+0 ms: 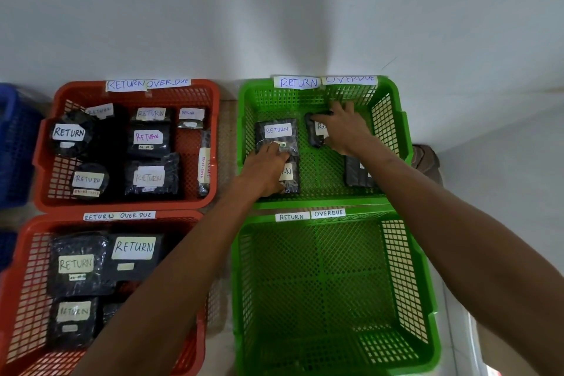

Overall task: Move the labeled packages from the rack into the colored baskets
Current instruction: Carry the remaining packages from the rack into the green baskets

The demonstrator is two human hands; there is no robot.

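We have both arms stretched into the far green basket [320,203], which suggests that packages are being set down or straightened so their labels face up and stay readable. The left hand [265,168] has its fingers bent down onto the lower edge of a dark package marked RETURN [276,131]. We cannot tell whether it pinches that edge or merely presses it. Its palm covers part of a lower package [290,180] lying just below. The right hand [341,128] lies spread, fingers nearly straight, flat over a second dark package [314,131] towards the back of the basket, as if pressing it into place rather than lifting it. A fourth package [355,174] sits near the right wall, half hidden by the forearm. That makes four packages here, laid apart rather than piled, under paper tags [297,82] reading RETURN and OVERDUE on the rim. The near green basket [320,284] shows only its mesh floor. The far red basket [122,204] holds several RETURN packages laid flat, with one standing on edge along its right side. The near red basket [27,299] holds at least three, partly hidden by our left arm. The rack is out of view, so we judge the sorting well along but cannot say how much remains.
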